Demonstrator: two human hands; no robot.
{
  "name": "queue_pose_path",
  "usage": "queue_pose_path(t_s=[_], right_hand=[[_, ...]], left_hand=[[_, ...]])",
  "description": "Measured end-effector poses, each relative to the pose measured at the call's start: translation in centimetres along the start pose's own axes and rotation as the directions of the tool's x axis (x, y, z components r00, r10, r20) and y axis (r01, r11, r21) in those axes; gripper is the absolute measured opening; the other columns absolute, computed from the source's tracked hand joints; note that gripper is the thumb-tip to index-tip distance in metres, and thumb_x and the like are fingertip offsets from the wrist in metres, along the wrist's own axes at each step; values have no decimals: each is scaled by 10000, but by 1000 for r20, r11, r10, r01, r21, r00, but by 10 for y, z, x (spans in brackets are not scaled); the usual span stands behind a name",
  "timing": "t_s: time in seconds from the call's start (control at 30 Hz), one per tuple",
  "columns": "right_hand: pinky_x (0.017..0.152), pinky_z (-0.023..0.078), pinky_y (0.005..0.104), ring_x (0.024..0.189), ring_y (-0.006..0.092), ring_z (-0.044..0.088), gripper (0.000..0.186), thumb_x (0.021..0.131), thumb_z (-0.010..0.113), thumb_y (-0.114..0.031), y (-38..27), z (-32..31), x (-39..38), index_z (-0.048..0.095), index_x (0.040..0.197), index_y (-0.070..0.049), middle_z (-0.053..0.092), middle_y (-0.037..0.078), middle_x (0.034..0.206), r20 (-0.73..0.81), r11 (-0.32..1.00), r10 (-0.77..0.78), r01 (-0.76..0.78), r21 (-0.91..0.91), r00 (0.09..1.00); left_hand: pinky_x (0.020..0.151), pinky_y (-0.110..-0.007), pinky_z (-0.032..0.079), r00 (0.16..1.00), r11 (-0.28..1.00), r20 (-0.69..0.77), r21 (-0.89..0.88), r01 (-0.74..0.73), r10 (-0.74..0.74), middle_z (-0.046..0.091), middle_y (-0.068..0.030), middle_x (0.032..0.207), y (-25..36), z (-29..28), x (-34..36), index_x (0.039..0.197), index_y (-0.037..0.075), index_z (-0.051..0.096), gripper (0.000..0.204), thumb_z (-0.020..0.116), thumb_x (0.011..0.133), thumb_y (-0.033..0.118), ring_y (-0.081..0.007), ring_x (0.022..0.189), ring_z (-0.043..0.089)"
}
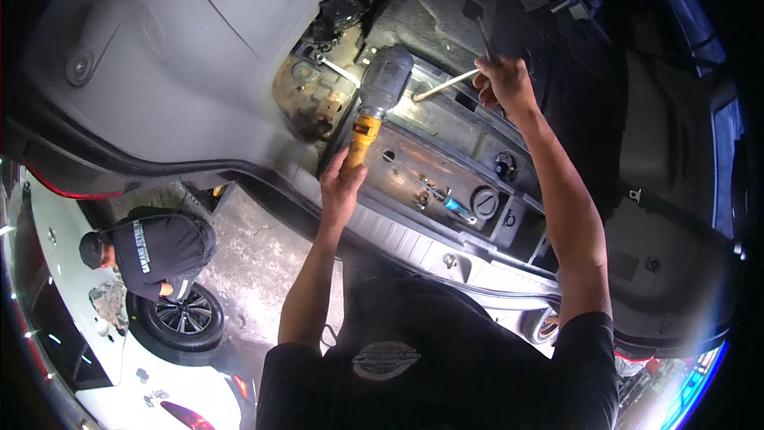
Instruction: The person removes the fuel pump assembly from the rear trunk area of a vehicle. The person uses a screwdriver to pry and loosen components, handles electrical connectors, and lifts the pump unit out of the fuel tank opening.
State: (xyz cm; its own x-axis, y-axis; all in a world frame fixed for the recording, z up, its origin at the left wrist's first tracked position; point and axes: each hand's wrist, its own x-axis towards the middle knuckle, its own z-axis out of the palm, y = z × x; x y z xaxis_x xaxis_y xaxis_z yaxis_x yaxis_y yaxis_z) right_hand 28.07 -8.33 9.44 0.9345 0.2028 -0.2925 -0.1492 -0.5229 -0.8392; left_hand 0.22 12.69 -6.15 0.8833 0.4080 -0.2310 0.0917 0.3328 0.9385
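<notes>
Hands are seen reaching up from the lower centre of the frame into a stripped car floor well (446,151). A work light with a yellow-orange handle and a grey head (376,99) is gripped at its lower handle by the left hand (342,187), fingers wrapped round it. Its long axis runs from the hand at centre up and slightly right, so that the grey head is pointed toward the upper middle of the picture, just above the bare metal panel.

A long thin metal rod (446,85) is clenched at one end in the right hand (503,84), which is set in the upper centre right. From that fist the rod is laid leftward and slightly downward, its far tip brought close to the lamp head. A dark-headed shaft (477,24) is also seen rising from the same fist; whether it belongs to the rod cannot be told.

The rod tip lies left of the right hand and above the left hand; the right hand is the nearer to it.

At lower left, another person in a dark shirt (155,251) is crouched beside a wheel (185,318).
</notes>
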Motion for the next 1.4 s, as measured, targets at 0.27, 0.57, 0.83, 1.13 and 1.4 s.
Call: queue_pose_path(t_s=[0.27, 0.57, 0.83, 1.13, 1.4], right_hand=[[399, 410, 344, 426, 173, 548, 329, 1031, 593, -259, 24, 13, 0, 616, 907, 45, 595, 109, 643, 115, 929, -230, 253, -269, 966], [659, 533, 491, 692, 393, 699, 249, 1004, 617, -195, 44, 29, 29, 623, 1003, 55, 628, 249, 700, 245, 354, -706, 631, -691, 664], [777, 512, 504, 976, 345, 649, 337, 912, 728, -295, -42, 31, 13, 661, 1180, -102, 662, 162, 977, 869, -1, -105, 874, -486, 483], [801, 531, 461, 959, 323, 677, 432, 875, 763, -301, 5, -8, 35, 679, 1232, -72, 680, 183, 928, 616, -226, -321, 573, -788, 720], [899, 537, 478, 1047, 385, 663, 422, 974, 612, -157, -24, -35, -4, 586, 1368, -6, 617, 262, 1228, 688, 206, -279, 742, -638, 669]], left_hand=[[955, -313, 493, 995, 987, -7, 121, -103, 104, 642, -106, 1233, -4, -1, 1, 1381, -34, 571, 540, 758, 938, 211, -166, 1094, 591], [918, -367, 528, 965, 922, -55, 315, -226, 255, 705, -172, 1142, 4, 5, -3, 1363, -17, 579, 520, 766, 934, 212, -227, 1035, 675], [896, -326, 538, 989, 994, -108, 44, -99, 103, 708, -111, 1134, -27, -2, -6, 1384, 8, 565, 519, 752, 942, 206, -169, 1023, 666], [911, -320, 539, 947, 935, -50, 183, -305, 319, 686, -150, 1194, -51, -2, 2, 1404, -54, 518, 585, 771, 931, 182, -176, 1046, 662], [959, -302, 535, 981, 974, -63, 142, -175, 185, 684, -167, 1222, -36, 0, 4, 1415, -61, 502, 592, 768, 927, 142, -188, 1090, 659]])
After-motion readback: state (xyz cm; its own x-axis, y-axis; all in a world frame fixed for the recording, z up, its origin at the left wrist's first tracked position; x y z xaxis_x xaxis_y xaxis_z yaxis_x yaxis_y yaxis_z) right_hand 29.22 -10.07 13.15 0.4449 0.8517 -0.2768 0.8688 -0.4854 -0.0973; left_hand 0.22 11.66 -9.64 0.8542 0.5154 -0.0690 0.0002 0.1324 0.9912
